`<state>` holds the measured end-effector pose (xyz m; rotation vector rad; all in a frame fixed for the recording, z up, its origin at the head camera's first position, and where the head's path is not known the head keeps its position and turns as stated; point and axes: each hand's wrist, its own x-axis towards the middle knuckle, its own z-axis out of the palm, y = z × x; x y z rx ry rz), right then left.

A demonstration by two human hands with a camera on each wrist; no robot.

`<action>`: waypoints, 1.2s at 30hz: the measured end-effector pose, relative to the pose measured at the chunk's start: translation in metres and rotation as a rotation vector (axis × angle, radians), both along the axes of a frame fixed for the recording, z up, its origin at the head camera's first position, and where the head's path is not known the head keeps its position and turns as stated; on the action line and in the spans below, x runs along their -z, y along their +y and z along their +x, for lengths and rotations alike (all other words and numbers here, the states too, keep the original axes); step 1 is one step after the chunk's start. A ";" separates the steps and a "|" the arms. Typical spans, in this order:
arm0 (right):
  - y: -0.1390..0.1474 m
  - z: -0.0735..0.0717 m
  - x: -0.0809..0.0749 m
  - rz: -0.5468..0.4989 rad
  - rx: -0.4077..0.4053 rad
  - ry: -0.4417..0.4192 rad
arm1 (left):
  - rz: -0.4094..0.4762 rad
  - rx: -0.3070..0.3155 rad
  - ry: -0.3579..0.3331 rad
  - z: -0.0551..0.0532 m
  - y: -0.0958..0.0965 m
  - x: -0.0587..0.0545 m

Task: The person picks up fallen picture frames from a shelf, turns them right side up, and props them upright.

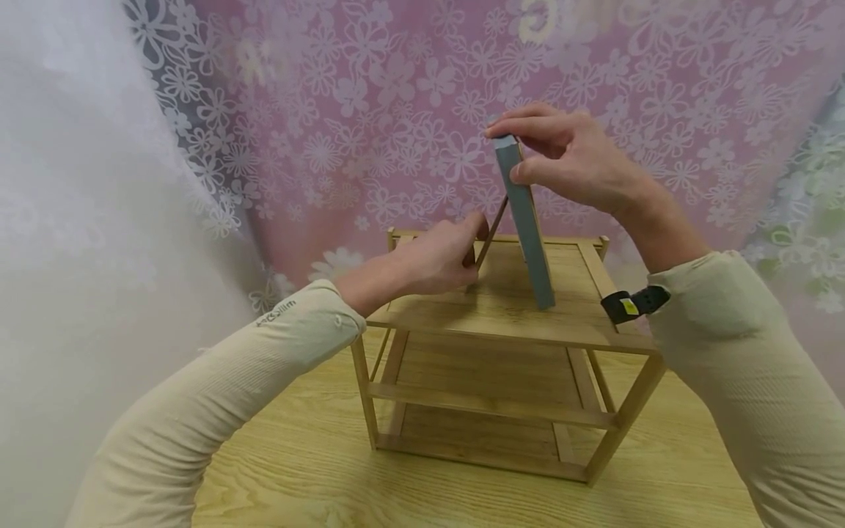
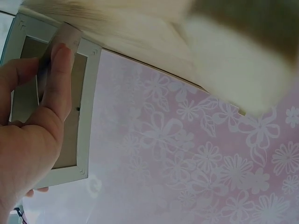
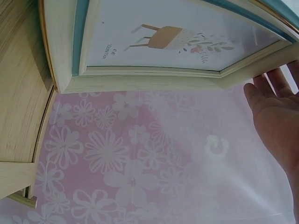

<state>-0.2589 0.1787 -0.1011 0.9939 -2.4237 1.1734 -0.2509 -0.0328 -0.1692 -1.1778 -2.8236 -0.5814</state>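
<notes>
Now the frame (image 1: 526, 227) stands tilted on top of the rack (image 1: 436, 319), its upper end leaning toward eleven o'clock in the head view, and at its one o'clock the right hand (image 1: 571, 154) grips it — thumb against the side, fingers clamped over the top. At the frame's eight o'clock the left hand (image 1: 441, 257) pinches the stand (image 1: 492, 233), thumb and fingers together on that strip — while a floral curtain (image 1: 396, 139) hangs at twelve and a wood-grain surface (image 1: 284, 455) spreads out toward six.
</notes>
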 end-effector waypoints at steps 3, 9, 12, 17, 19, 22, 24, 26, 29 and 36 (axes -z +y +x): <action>0.001 0.000 0.000 0.008 0.002 0.007 | -0.011 0.005 0.010 0.000 0.001 -0.002; 0.002 0.001 0.000 0.045 0.027 0.034 | -0.031 0.018 0.027 -0.001 0.003 -0.003; 0.000 0.001 0.001 0.064 0.037 0.033 | -0.054 0.025 0.037 -0.001 0.002 -0.003; -0.002 0.002 0.001 0.079 0.028 0.025 | -0.088 0.033 0.050 -0.002 0.002 -0.005; -0.002 0.002 0.001 0.080 0.024 0.021 | -0.102 0.034 0.047 -0.002 0.002 -0.007; -0.001 0.003 0.000 0.079 0.020 0.021 | -0.118 0.040 0.040 -0.002 0.003 -0.011; -0.001 0.004 -0.001 0.079 0.026 0.019 | -0.121 0.046 0.036 -0.003 0.005 -0.013; 0.000 0.004 -0.002 0.085 0.033 0.016 | -0.123 0.048 0.026 -0.004 0.006 -0.015; 0.000 0.004 -0.003 0.095 0.036 0.004 | -0.135 0.038 0.007 -0.007 0.005 -0.016; 0.000 0.004 -0.004 0.121 0.030 0.016 | -0.149 0.067 0.028 -0.013 0.004 -0.016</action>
